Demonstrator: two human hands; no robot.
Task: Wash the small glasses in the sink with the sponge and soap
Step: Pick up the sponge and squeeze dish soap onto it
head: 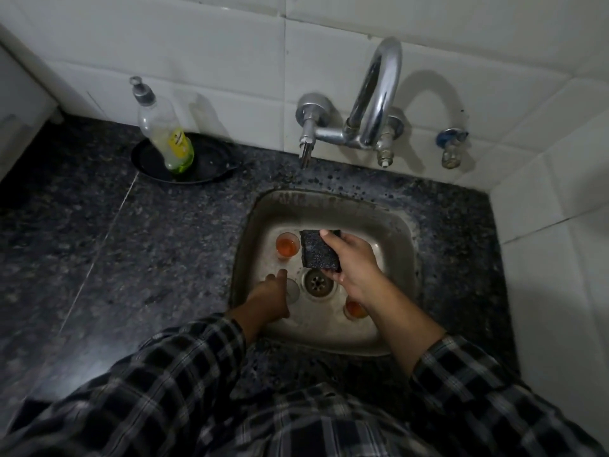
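Small empty glass (294, 290), clear and thin-walled, stands upright just left of the drain in the square steel sink (392, 225). An orange-filled glass (287, 246) stands at the back left, and a second orange-filled glass (354, 310) is partly hidden by the right forearm. The right hand (352, 263) pinches a dark rectangular sponge (319, 250) over the basin. The left hand (268, 295), fingers fairly straight, reaches beside the empty glass; contact is unclear. Wet, it is likely slippery and fragile, so grip round the wall, not the rim. A clear plastic soap bottle (166, 133) stands well apart on the dark granite worktop (131, 258).
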